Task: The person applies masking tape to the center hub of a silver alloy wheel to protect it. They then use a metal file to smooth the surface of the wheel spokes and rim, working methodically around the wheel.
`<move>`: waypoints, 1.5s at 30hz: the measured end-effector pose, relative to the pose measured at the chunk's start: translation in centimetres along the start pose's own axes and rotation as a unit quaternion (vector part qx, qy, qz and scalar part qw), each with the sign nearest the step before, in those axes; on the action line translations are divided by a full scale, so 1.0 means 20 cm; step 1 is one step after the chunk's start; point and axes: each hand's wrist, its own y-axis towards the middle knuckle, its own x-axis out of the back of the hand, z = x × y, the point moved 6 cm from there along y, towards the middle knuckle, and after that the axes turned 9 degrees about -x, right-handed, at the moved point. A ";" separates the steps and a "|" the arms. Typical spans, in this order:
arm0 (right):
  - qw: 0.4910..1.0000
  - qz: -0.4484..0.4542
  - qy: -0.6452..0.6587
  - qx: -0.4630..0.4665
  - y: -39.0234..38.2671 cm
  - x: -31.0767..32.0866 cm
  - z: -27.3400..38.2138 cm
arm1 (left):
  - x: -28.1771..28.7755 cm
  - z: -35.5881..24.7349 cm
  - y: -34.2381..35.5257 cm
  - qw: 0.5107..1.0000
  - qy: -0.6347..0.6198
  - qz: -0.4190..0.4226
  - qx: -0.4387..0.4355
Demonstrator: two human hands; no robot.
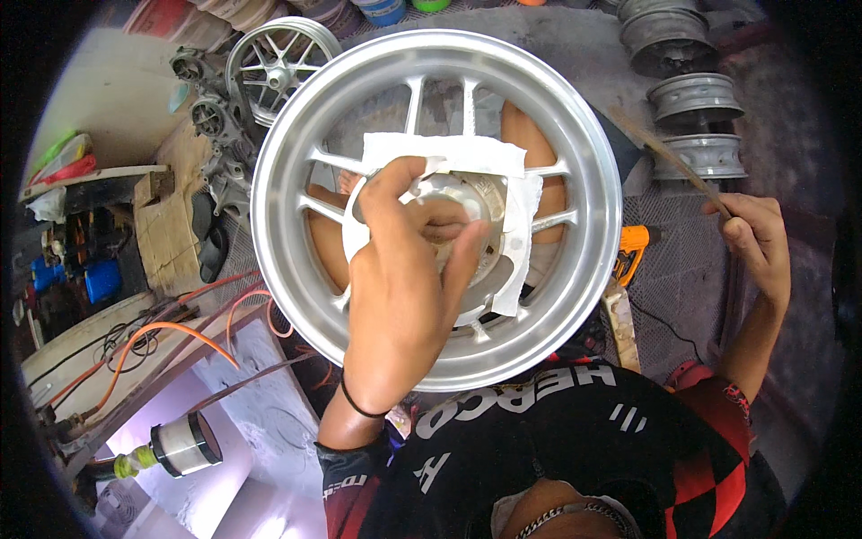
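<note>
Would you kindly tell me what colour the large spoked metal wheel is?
The large spoked metal wheel is silver, clearest in the head view.

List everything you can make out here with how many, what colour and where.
Large wheel rim: one, silver, centre
Paper-like pieces: several, white, around its hub
Thin strip: one, brown, right side
Smaller wheel: one, silver, upper left
Stacked rims: several, grey, upper right
Metal castings: several, grey, beside smaller wheel
Tubs: several, mixed colours, top edge
Tool: one, orange, right of large rim
Hoses: several, orange and red, left
Board: one, brown, left
Cylinder: one, white and black, lower left
Shirt: one, black and red, bottom
Wristband: one, black, left wrist
Legs: two, bare, seen through spokes
Left hand: one, bare, at hub
Right hand: one, bare, holding thin strip
</note>
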 end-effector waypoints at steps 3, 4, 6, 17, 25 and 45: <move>1.000 -0.003 0.001 0.010 0.00 0.00 0.00 | -0.06 0.01 0.04 0.999 -0.010 0.030 0.015; 1.000 0.002 0.000 0.006 0.00 0.00 0.00 | -0.08 0.01 0.05 0.999 -0.015 0.035 0.025; 1.000 0.018 -0.002 -0.014 -0.01 0.00 0.01 | -0.09 0.02 0.05 0.998 -0.024 0.046 0.045; 0.999 -0.028 0.011 0.017 0.04 -0.02 -0.04 | 0.02 -0.06 0.04 0.990 0.136 0.007 -0.029; 0.997 -0.018 0.020 0.072 0.12 -0.08 0.04 | -0.09 0.03 0.10 0.995 -0.060 0.077 0.035; 0.983 0.029 0.180 -0.010 0.44 -0.22 0.07 | 0.64 0.23 -0.38 0.919 -0.019 -0.375 -0.116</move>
